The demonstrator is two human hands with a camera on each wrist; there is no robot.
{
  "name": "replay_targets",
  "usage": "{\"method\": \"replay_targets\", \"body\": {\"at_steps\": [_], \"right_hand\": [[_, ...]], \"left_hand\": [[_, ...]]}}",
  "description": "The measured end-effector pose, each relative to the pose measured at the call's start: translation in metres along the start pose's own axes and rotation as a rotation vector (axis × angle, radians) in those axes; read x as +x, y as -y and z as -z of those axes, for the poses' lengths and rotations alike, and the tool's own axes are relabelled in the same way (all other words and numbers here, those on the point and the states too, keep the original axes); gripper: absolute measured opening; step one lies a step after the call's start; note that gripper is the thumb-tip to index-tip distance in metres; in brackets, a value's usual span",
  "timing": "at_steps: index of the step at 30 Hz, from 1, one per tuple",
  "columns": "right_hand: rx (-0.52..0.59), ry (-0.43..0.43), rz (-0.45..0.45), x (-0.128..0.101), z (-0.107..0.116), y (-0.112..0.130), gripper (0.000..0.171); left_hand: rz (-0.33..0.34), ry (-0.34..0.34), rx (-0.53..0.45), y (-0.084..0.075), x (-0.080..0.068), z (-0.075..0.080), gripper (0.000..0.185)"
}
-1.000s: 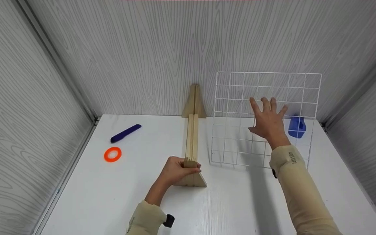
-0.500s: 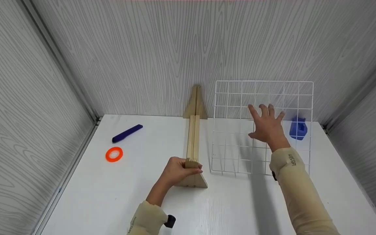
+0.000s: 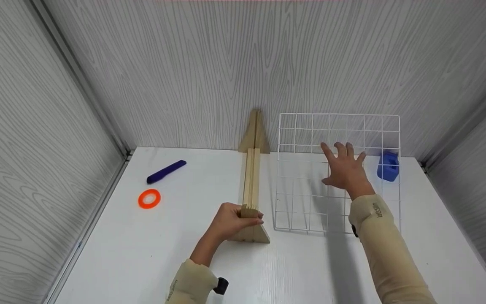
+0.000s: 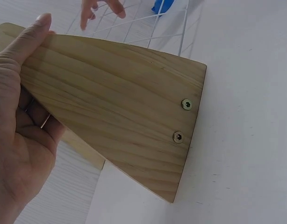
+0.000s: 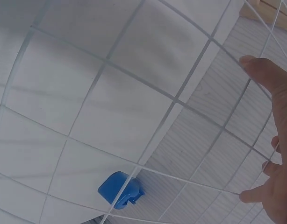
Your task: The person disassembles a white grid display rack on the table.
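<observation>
My left hand [image 3: 225, 221] grips the top of the near end board of a wooden stand [image 3: 250, 177]. The stand has a long rail running back to a second tapered end board. In the left wrist view, the thumb lies over the top of the near board [image 4: 120, 107], which bears two bolt heads. My right hand [image 3: 346, 171] is spread against a white wire grid panel [image 3: 339, 114] to the right of the stand. Fingertips meet the wires [image 5: 176, 100] in the right wrist view, where the hand is partly cut off.
A blue, hollow plastic object [image 3: 389, 166] lies beyond the panel at the back right. On the left of the white table [image 3: 112, 249] are a dark purple bar [image 3: 166, 172] and an orange ring [image 3: 149, 199]. Grey wood-grain walls [image 3: 184, 76] enclose the back and sides.
The wire panel has come lower in the head view and straightened slightly, with the right hand moving down along with it. My left hand keeps its grip on the stand.
</observation>
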State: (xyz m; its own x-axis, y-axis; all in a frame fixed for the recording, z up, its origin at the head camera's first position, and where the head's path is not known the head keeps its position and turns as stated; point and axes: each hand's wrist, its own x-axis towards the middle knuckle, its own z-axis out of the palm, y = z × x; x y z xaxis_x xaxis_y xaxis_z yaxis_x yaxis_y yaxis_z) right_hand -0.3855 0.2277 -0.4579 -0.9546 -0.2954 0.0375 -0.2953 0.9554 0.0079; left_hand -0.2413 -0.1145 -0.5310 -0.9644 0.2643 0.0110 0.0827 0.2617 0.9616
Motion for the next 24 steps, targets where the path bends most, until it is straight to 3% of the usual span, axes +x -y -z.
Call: {"method": "replay_targets", "body": {"at_steps": [16,24], "right_hand": [[0.029,0.126,0.024,-0.005,-0.022,0.000,0.112],[0.047,0.145,0.040,-0.007,-0.031,0.006,0.111]], "left_hand": [[-0.042,0.009,-0.017,0.004,-0.002,-0.004,0.020],[-0.043,0.010,0.004,0.003,-0.002,-0.002,0.020]]}}
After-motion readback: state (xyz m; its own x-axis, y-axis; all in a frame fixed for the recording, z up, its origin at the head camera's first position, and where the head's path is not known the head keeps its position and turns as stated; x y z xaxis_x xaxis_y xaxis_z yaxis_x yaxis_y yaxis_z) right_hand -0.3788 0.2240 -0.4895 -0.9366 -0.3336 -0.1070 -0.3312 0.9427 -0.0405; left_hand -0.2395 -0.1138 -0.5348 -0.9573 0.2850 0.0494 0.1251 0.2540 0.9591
